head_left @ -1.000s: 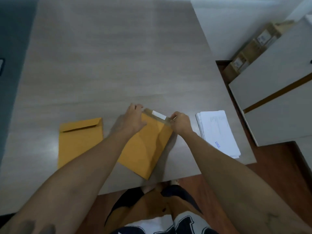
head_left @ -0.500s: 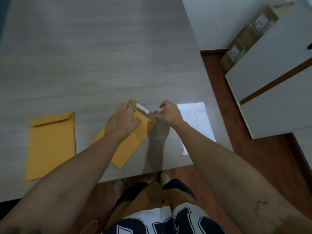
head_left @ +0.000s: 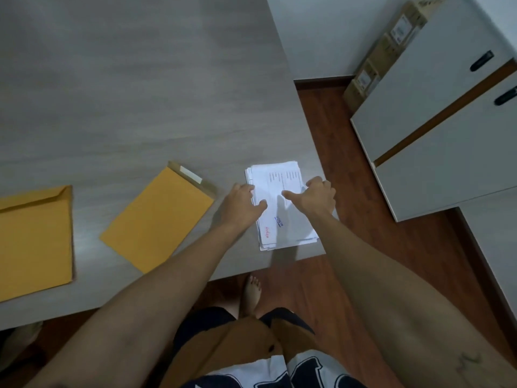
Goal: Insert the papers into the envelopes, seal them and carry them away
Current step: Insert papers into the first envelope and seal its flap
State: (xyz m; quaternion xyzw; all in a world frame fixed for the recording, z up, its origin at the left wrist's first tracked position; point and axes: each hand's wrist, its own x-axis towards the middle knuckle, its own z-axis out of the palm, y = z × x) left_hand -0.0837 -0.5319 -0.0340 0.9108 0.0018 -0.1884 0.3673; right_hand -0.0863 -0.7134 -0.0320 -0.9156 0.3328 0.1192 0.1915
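Observation:
A stack of white printed papers (head_left: 282, 219) lies near the table's front right corner. My left hand (head_left: 242, 204) rests at its left edge with fingers spread, and my right hand (head_left: 314, 196) is over its right edge, thumb stretched across the top sheet. Neither hand has closed on the stack. A yellow envelope (head_left: 159, 219) lies flat and tilted to the left of my hands, its flap open with a white adhesive strip showing. A second yellow envelope (head_left: 33, 242) with its flap folded down lies at the far left.
The grey wood-grain table (head_left: 140, 93) ends just right of the papers. White cabinets (head_left: 436, 130) stand on the wooden floor at the right, with cardboard boxes (head_left: 386, 51) against the wall behind them. My bare foot (head_left: 251, 292) shows below the table edge.
Both hands let go of the open envelope, which now lies flat, and moved right onto the paper stack. The view has also shifted to the right.

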